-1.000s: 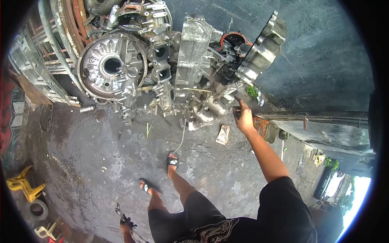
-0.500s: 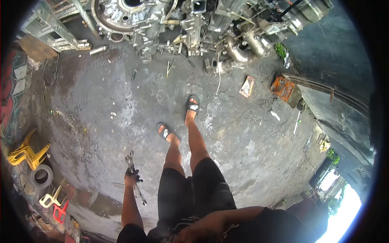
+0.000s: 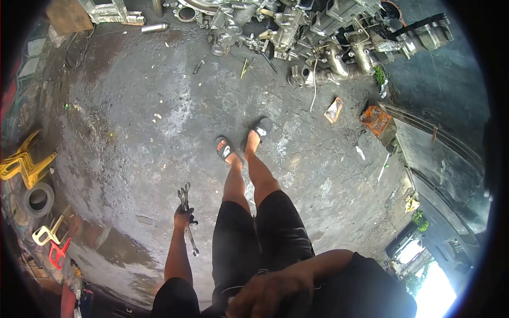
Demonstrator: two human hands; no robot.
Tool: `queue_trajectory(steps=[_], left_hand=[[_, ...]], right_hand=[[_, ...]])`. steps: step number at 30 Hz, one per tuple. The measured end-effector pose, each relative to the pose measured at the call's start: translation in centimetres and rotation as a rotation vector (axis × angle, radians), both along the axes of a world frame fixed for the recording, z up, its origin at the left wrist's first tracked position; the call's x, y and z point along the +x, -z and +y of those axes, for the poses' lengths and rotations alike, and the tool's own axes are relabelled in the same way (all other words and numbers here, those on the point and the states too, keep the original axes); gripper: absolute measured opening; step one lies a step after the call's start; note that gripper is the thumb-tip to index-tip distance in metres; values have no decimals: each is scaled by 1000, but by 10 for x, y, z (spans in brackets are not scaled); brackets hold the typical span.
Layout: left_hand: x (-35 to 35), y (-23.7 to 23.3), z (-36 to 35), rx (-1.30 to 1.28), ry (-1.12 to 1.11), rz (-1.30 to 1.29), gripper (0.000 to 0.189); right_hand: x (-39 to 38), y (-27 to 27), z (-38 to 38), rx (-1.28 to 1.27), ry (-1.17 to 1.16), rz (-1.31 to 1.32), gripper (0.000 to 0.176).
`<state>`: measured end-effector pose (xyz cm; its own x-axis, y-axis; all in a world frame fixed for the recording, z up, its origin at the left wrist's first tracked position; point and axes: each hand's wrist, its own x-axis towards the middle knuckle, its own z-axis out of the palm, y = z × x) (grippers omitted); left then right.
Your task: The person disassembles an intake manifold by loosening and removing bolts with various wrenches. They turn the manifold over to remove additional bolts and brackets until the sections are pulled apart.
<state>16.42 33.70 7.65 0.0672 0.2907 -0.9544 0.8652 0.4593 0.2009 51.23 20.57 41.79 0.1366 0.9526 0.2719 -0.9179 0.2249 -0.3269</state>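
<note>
My left hand [image 3: 183, 218], its fingers dark as if gloved or greasy, is closed around several metal wrenches [image 3: 184, 195]. Their heads stick out past the thumb side, and one long wrench end hangs below the hand over the concrete floor. My right hand [image 3: 262, 296] is drawn in against my body at the bottom of the view. Its fingers look curled, and whatever they may hold is hidden in shadow against the black clothing.
Engine and gearbox parts [image 3: 286, 34] are heaped along the far side. An orange tin [image 3: 376, 121] and a torn packet [image 3: 334, 110] lie at the right. Yellow plastic chairs [image 3: 26, 164], a tyre [image 3: 38, 200] and a red plastic piece [image 3: 58, 254] sit at the left.
My feet have stepped and the view has turned, so the engine parts sit higher and further right. My right hand has come further into view. The wrenches stay in my left hand.
</note>
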Motion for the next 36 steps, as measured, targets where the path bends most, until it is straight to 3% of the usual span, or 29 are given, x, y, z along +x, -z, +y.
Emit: queue_trajectory(steps=[4, 12, 20, 26, 28, 31, 33, 35, 36], left_hand=[[-8, 7, -5, -26, -137, -67, 15], [-8, 10, -8, -31, -124, -1, 32], [-3, 5, -17, -11, -231, -12, 21], [-3, 13, -15, 13, -258, 3, 28], [-10, 4, -25, -20, -293, -9, 31], [0, 13, -20, 2, -210, 21, 33], [1, 23, -23, 19, -202, 69, 36], [19, 14, -21, 34, -225, 55, 36], [27, 7, -20, 36, -228, 56, 37]], right_hand=[[-19, 0, 11, -40, 12, -39, 36], [-22, 2, 35, -36, -69, -130, 38], [-16, 5, 49, -26, -165, -116, 41], [6, 13, 65, -36, -282, -112, 42], [15, 10, 69, 27, -212, -213, 24], [37, 28, 65, 47, -67, -103, 28], [62, 47, 52, -195, -281, -247, 27], [90, 62, 47, -690, -227, -420, 23], [97, 89, 36, -818, -200, -477, 23]])
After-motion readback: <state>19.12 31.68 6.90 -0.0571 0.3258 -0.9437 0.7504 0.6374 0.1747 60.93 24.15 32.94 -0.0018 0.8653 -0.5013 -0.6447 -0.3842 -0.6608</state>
